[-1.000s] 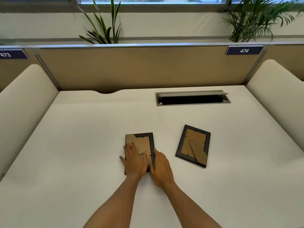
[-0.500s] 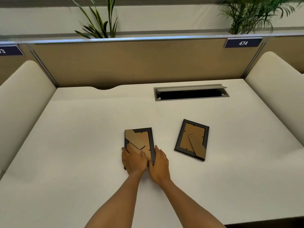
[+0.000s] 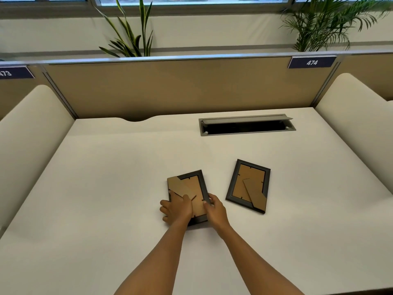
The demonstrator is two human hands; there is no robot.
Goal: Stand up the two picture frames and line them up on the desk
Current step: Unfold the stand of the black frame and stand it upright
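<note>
Head view: both frames flat, backs up, mid-worktop (image 3: 106, 167). Left hand (image 3: 177, 209) and right hand (image 3: 214, 210) apparently grip the near frame (image 3: 191, 188); far frame (image 3: 248, 186) untouched.

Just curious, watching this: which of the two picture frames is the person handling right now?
The left frame, face-down nearest the person. The left hand and right hand both grip its near end. The right frame lies untouched, apart on the desk.
</note>
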